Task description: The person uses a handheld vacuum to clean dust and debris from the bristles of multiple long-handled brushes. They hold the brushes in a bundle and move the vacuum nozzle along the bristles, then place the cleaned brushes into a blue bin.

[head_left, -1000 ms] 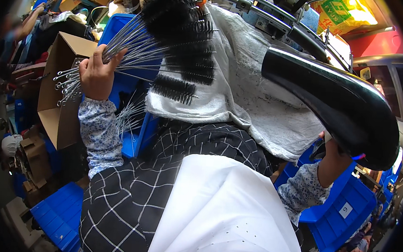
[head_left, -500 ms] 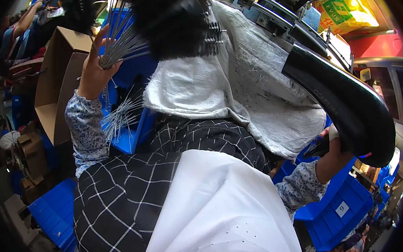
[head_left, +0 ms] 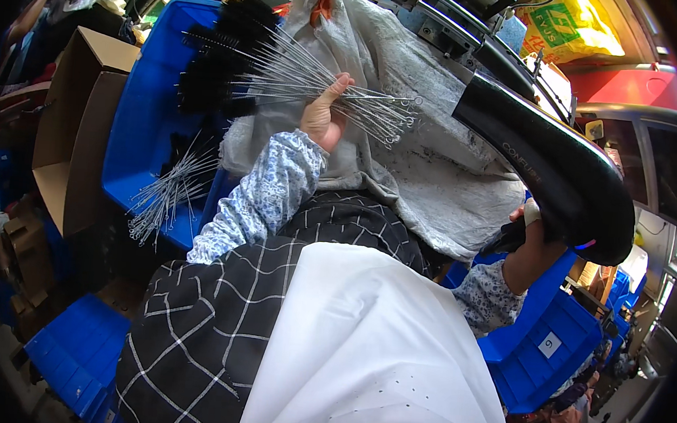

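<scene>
My left hand (head_left: 326, 121) is closed around a bundle of wire-handled brushes (head_left: 286, 70), held over a whitish cloth. Their black bristle heads (head_left: 222, 59) point left, while the looped wire ends fan out to the right. At the right, my right hand (head_left: 530, 226) is partly covered by a long black curved machine cover (head_left: 552, 169). Its fingers look curled beside something dark (head_left: 503, 239) that I cannot make out. More wire-handled brushes (head_left: 171, 190) lie in a blue bin (head_left: 133, 144) at the left, bristles toward the far side.
The whitish cloth (head_left: 428, 179) drapes from the machine (head_left: 449, 21) toward my lap. An open cardboard box (head_left: 58, 142) stands left of the bin. Other blue bins sit at the lower left (head_left: 76, 358) and lower right (head_left: 537, 370). A yellow bag (head_left: 576, 27) lies at the back right.
My left hand has swung the brush bundle from upright over the bin to the right and laid it nearly level above the cloth. My right hand stays by the black cover.
</scene>
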{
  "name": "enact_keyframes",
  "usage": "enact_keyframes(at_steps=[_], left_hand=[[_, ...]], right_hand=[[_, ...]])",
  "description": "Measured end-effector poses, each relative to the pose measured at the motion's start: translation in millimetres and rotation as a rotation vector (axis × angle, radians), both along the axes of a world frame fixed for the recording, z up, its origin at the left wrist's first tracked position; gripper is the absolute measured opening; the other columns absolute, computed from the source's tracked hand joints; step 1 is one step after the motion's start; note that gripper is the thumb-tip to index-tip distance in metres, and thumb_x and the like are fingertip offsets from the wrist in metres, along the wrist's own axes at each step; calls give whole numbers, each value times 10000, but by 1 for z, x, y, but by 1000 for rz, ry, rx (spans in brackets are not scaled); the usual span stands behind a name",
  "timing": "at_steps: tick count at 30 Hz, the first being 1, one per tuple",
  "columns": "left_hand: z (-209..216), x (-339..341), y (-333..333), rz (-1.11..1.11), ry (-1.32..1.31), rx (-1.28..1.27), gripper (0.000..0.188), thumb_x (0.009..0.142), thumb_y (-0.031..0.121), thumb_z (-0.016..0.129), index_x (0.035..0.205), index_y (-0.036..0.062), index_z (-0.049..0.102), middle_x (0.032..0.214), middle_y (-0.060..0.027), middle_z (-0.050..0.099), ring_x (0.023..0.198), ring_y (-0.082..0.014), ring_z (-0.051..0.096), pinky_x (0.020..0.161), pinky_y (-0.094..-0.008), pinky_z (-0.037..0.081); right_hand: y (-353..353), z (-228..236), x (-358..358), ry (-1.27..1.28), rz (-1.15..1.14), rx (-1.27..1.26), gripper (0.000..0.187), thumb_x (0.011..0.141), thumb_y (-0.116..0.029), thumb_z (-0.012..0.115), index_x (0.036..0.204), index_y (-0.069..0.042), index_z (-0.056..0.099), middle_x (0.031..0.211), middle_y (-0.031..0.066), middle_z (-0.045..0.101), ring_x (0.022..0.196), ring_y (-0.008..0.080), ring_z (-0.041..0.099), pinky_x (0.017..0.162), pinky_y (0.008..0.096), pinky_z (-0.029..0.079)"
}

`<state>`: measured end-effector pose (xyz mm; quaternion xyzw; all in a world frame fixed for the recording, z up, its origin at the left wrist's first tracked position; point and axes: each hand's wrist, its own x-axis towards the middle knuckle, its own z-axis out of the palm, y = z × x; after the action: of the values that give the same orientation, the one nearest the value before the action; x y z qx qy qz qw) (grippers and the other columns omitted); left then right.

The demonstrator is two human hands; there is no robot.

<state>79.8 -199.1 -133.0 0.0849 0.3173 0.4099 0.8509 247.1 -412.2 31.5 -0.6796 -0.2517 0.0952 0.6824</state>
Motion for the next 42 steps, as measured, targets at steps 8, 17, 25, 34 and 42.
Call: enact_keyframes(at_steps=[8,17,25,34,42], left_hand=[[-29,5,-20,-115,373,5,506,620,260,751,1025,55,528,1038,-55,556,1007,-167,462,898,-265,328],[-26,-2,-33,-460,321,-170,675,604,395,731,1091,7,471,1117,-75,507,1082,-189,412,951,-295,282],[41,-24,-35,-684,959,1628,532,778,214,580,1246,101,355,1265,-153,350,1186,-234,328,971,-353,274],[97,-84,-41,-249,985,1775,359,768,72,548,1119,39,476,1099,-141,519,1016,-240,501,891,-371,363],[-1,-360,106,-764,2407,320,556,782,435,510,1171,50,410,1150,-158,473,1066,-284,456,896,-407,354]], right_hand=[[2,-6,-5,-8,-26,-58,259,683,23,530,935,69,496,704,133,543,542,194,519,507,290,444],[-5,-11,-2,-11,-33,-92,257,679,13,553,922,73,493,660,128,534,529,184,514,511,278,442],[-19,-14,0,-22,-75,-115,208,713,-37,583,894,40,514,656,99,525,541,164,510,528,277,437],[-35,-16,14,-213,-50,-236,180,723,-94,599,829,32,525,629,91,501,528,140,487,519,232,419],[-77,-4,53,-1158,129,-526,180,769,-5,560,939,-65,550,740,93,536,605,165,536,564,274,456]])
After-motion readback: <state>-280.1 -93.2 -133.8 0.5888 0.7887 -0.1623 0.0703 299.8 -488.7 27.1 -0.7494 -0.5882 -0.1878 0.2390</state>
